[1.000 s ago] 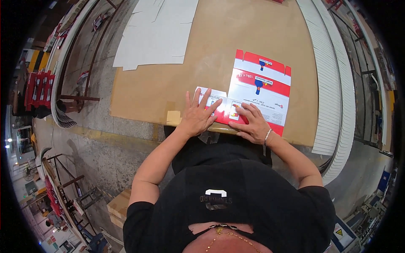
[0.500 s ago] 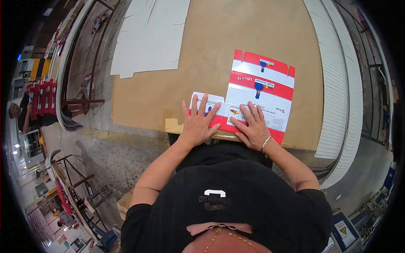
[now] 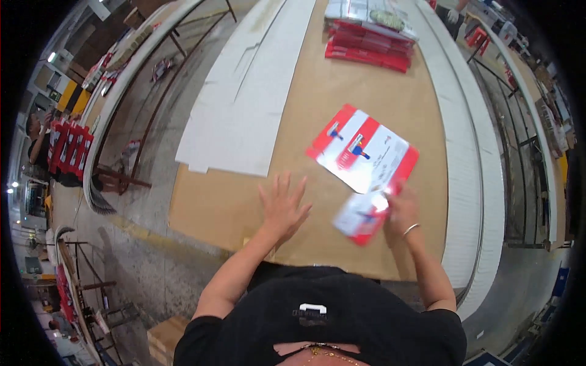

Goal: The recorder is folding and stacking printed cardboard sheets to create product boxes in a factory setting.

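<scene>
A flat red-and-white printed carton blank (image 3: 372, 160) is tilted over the brown table cover (image 3: 317, 235), its narrower flap bent toward me and smeared by motion. My right hand (image 3: 403, 210), with a thin bracelet at the wrist, grips the blank by its right edge near that flap; the fingertips are blurred. To the left, my left hand (image 3: 284, 204) is spread with nothing in it, over the brown cover and apart from the blank.
A large white cardboard sheet (image 3: 244, 104) lies on the table's left side. Red-and-white flat cartons (image 3: 369, 46) are stacked at the far end. White corrugated edging (image 3: 467, 183) runs along the right. At far left a person (image 3: 38, 140) stands by red cartons (image 3: 70, 149).
Both hands have come off the flat blank. My right hand has lifted and turned it, while my left hand has let go. The view has shifted, bringing the far stack into sight.
</scene>
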Tool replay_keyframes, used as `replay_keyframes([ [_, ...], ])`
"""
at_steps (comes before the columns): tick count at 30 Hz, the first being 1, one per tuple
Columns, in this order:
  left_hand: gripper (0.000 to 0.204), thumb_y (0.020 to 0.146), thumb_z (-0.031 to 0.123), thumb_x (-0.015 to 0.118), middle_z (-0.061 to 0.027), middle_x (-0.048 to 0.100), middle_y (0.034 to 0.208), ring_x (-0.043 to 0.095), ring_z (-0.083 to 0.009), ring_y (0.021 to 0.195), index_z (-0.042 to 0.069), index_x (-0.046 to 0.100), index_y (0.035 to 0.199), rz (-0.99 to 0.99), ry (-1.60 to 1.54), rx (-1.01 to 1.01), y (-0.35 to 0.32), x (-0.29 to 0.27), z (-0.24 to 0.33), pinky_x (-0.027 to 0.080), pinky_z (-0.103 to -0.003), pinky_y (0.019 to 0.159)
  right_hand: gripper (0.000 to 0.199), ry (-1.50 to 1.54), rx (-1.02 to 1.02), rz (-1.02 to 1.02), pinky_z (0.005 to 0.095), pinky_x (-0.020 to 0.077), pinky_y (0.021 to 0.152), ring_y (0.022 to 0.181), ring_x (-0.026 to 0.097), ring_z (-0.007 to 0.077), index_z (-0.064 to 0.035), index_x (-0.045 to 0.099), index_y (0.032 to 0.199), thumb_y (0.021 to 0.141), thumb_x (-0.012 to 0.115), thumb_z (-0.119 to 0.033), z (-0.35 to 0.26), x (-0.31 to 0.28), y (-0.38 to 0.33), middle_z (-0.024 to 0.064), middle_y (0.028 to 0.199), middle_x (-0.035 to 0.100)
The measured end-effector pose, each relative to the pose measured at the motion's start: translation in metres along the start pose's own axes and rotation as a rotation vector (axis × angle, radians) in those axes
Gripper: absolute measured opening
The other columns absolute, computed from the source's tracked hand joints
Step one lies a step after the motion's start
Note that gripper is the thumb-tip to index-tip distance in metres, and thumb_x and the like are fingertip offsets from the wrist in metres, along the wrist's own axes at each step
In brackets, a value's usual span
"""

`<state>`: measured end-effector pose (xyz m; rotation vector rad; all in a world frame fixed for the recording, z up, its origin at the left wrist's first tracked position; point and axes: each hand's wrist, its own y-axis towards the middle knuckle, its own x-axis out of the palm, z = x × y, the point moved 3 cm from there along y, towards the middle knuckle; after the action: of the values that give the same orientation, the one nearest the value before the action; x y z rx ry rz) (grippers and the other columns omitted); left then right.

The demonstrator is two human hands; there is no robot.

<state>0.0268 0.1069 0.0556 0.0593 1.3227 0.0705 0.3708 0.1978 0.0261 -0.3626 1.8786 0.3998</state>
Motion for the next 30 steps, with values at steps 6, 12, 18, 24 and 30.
replay_keyframes([
  [6, 0.058, 0.087, 0.037, 0.063, -0.0174, 0.036, 0.149, 0.029, -0.037, 0.141, 0.02, 0.051, 0.141, 0.027, -0.038, 0.081, -0.071, -0.001, -0.035, 0.011, -0.07, 0.111, 0.048, 1.283, 0.483, -0.045, 0.0324, 0.0538, 0.08, 0.094, 0.063, 0.0212, -0.0113, 0.056, 0.128, 0.082, 0.067, -0.004, 0.072, -0.057, 0.117, 0.0146, 0.106, 0.062],
  [12, 0.051, 0.085, 0.03, 0.064, -0.0138, 0.042, 0.143, 0.035, -0.0342, 0.138, 0.019, 0.057, 0.134, 0.004, -0.106, 0.0, -0.066, -0.002, -0.037, 0.013, -0.067, 0.113, 0.024, 1.493, 0.337, 0.127, 0.0272, 0.0516, 0.067, 0.07, 0.059, 0.0137, -0.003, 0.063, 0.103, 0.08, 0.059, 0.0, 0.081, 0.033, 0.257, 0.0008, 0.09, 0.063],
  [18, 0.049, 0.084, 0.025, 0.065, -0.0128, 0.044, 0.142, 0.038, -0.0336, 0.136, 0.02, 0.058, 0.133, -0.005, -0.121, -0.017, -0.077, 0.0, -0.04, 0.016, -0.066, 0.112, 0.018, 0.786, 0.812, 0.839, 0.0433, 0.0525, 0.074, 0.082, 0.066, 0.0321, -0.0042, 0.059, 0.094, 0.079, 0.065, -0.012, 0.059, 0.057, 0.401, 0.0156, 0.088, 0.068],
  [24, 0.047, 0.084, 0.023, 0.064, -0.0105, 0.048, 0.14, 0.042, -0.0318, 0.133, 0.022, 0.06, 0.132, -0.001, -0.155, -0.011, -0.074, 0.005, -0.04, 0.019, -0.063, 0.111, 0.048, 0.442, 0.672, 0.349, 0.0528, 0.0508, 0.085, 0.102, 0.063, 0.0441, -0.0082, 0.053, 0.119, 0.086, 0.067, -0.041, 0.024, 0.048, 0.478, 0.0233, 0.112, 0.065],
  [30, 0.049, 0.083, 0.02, 0.066, -0.0094, 0.048, 0.141, 0.043, -0.0293, 0.133, 0.024, 0.06, 0.132, -0.017, -0.13, -0.029, -0.068, 0.001, -0.039, 0.021, -0.063, 0.11, 0.054, -0.1, 0.396, 0.215, 0.0476, 0.0465, 0.093, 0.121, 0.05, 0.0344, -0.0108, 0.053, 0.13, 0.089, 0.064, -0.043, -0.013, 0.062, 0.452, 0.0143, 0.128, 0.05],
])
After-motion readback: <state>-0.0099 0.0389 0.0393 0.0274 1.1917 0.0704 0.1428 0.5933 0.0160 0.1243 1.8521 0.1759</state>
